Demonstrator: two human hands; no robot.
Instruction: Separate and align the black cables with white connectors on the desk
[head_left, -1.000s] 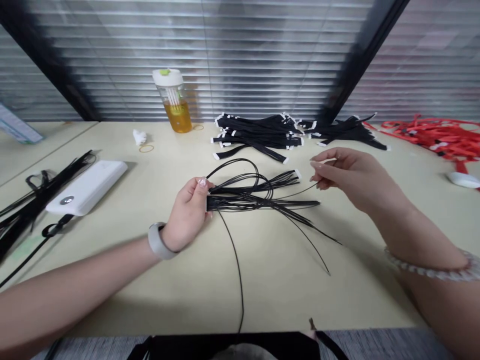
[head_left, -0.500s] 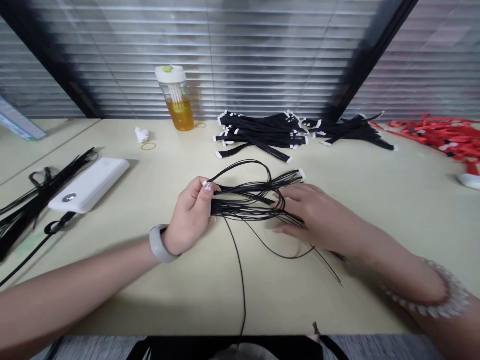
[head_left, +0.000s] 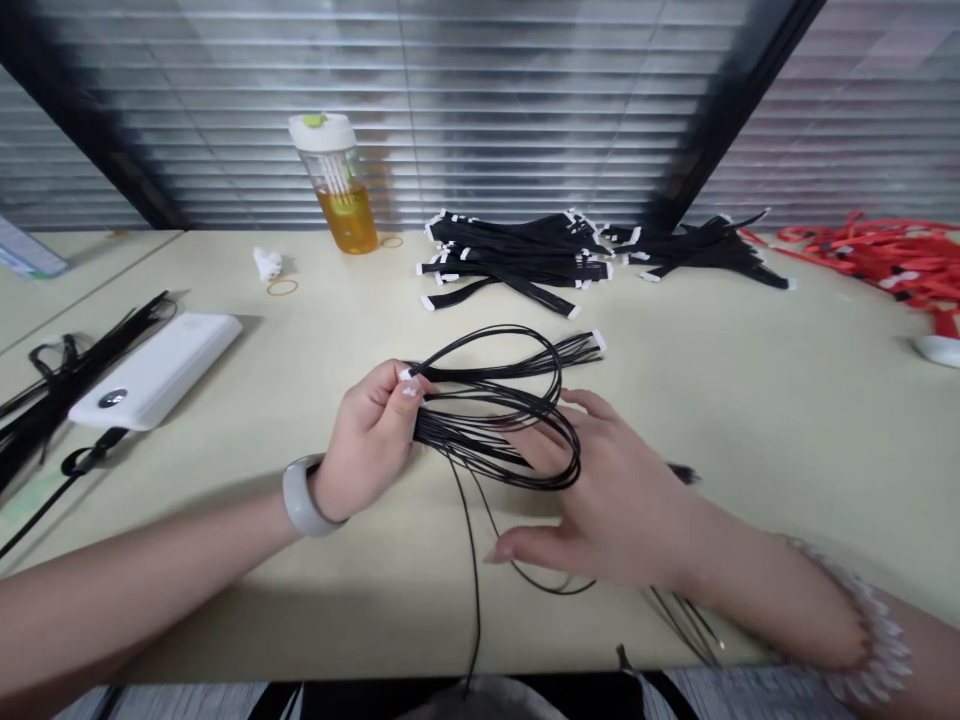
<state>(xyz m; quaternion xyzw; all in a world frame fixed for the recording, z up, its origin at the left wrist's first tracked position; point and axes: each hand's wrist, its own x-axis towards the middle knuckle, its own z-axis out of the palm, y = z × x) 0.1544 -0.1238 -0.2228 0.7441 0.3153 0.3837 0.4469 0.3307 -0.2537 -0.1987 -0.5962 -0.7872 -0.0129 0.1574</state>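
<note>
My left hand (head_left: 375, 425) pinches one end of a bundle of thin black wires (head_left: 487, 372), near a white connector partly hidden by the thumb. The wires loop out to the right and bend back. My right hand (head_left: 600, 480) has its fingers spread, the forefinger reaching under or through the loops and the thumb apart below them. A white connector (head_left: 598, 341) ends one group of strands beyond the loops. Several loose strands (head_left: 474, 580) trail toward the table's front edge, and other wire ends show beneath my right wrist.
Flat black cables (head_left: 517, 250) with white connectors are piled at the back, with more black cables (head_left: 697, 245) beside them. Red cables (head_left: 885, 260) lie far right. A bottle of amber liquid (head_left: 346, 205), a white power bank (head_left: 161, 370) and black wires (head_left: 82, 385) are on the left.
My right hand has moved down and toward me, its thumb and fingers spreading apart. The wire loops now show more openly around its fingers. My left hand keeps its pinch.
</note>
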